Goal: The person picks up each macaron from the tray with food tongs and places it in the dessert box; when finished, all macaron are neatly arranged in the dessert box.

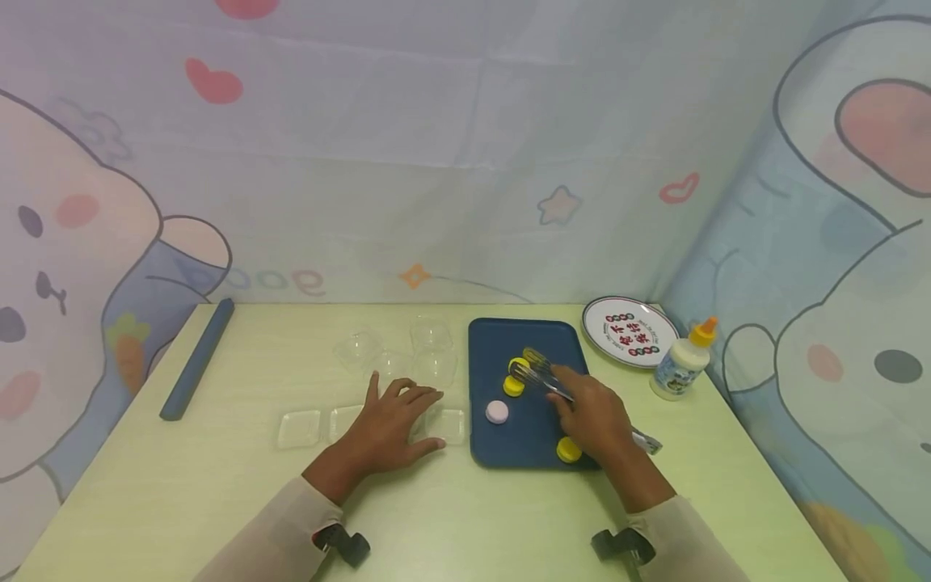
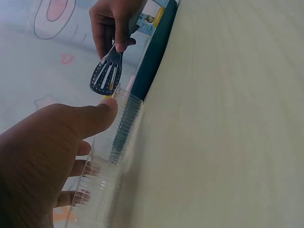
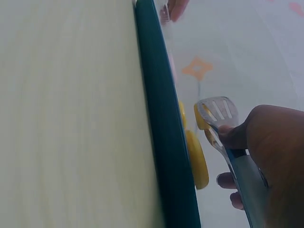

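My right hand point(image 1: 598, 414) grips metal tongs point(image 1: 541, 378) with slotted, spatula-like ends, over the blue tray point(image 1: 534, 436). A yellow macaron point(image 3: 200, 116) sits between the tong ends. Just below it on the tray is another yellow macaron point(image 1: 513, 387); a pale pink macaron point(image 1: 498, 412) and a third yellow one point(image 1: 569, 449) lie nearer the front. My left hand point(image 1: 389, 428) spreads over a clear plastic container point(image 1: 298, 428) with square compartments. Its thumb touches the near edge, while the other fingers, seen partly through the plastic, lie along the far side.
Clear domed plastic pieces point(image 1: 435, 364) stand behind the container. At the back right are a white plate point(image 1: 618, 323) with red and dark lettering and a glue bottle point(image 1: 682, 364) with an orange cap. A blue-grey bar point(image 1: 198, 360) lies along the table's left side.
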Tool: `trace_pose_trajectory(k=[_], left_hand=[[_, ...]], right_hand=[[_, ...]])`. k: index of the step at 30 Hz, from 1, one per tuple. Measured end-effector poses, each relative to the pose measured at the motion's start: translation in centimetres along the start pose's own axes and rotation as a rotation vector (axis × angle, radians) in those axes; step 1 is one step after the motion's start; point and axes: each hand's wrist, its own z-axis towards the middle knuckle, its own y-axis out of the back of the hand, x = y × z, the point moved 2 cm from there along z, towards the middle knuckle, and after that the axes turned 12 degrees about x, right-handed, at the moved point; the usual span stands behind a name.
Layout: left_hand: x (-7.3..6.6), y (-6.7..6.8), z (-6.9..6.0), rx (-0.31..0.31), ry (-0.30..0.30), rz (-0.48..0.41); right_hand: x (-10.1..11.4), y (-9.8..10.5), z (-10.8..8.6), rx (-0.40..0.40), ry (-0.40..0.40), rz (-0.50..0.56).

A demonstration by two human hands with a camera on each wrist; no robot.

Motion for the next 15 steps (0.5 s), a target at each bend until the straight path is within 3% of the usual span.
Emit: trace_pose_trajectory(k=[15], left_hand=[[0.0, -0.1, 0.1, -0.001, 0.012, 0.015]], right_hand=[[3.7, -0.5, -0.6, -0.037, 0.202, -0.012]])
